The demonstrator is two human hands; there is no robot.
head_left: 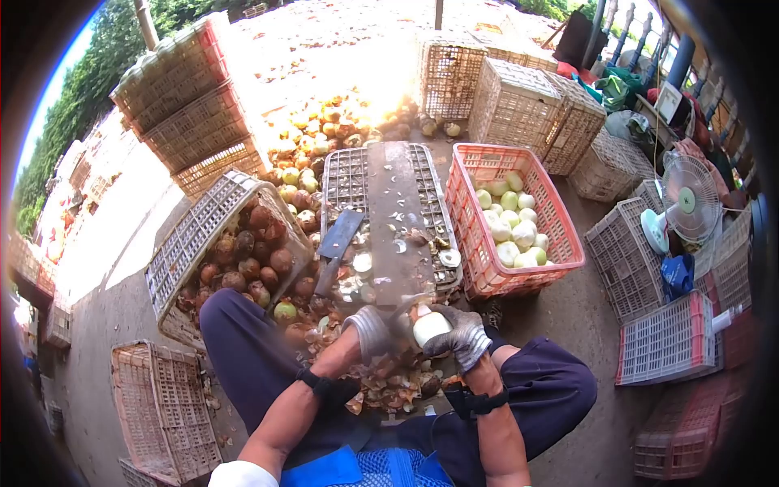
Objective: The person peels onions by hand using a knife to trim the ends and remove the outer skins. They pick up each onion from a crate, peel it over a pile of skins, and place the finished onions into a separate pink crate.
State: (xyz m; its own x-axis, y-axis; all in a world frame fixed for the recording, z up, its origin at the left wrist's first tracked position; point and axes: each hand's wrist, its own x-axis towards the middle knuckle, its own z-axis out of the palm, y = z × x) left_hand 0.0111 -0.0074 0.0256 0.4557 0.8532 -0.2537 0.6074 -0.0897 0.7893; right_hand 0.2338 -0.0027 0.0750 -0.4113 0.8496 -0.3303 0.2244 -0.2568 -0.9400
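Observation:
My right hand (461, 334), in a grey work glove, is closed around a white, mostly peeled onion (430, 328). A bit of brown skin shows at the onion's upper end. Beside it, my left hand (370, 331), gloved too, is smeared by motion, so its fingers and anything in them cannot be made out. Both hands are over my lap at the near end of a plank (399, 219) laid across an upturned crate (345, 174). On the crate, left of the plank, rests a cleaver (339, 235). Onion skins (398, 385) litter the ground below my hands.
A red crate (519, 284) of peeled onions stands right of the plank. Left, a tilted crate (174, 252) spills unpeeled onions (251, 247). More onions (324, 122) lie behind. Stacked crates (191, 105) rise back left, others (515, 105) back right, near a fan (688, 197).

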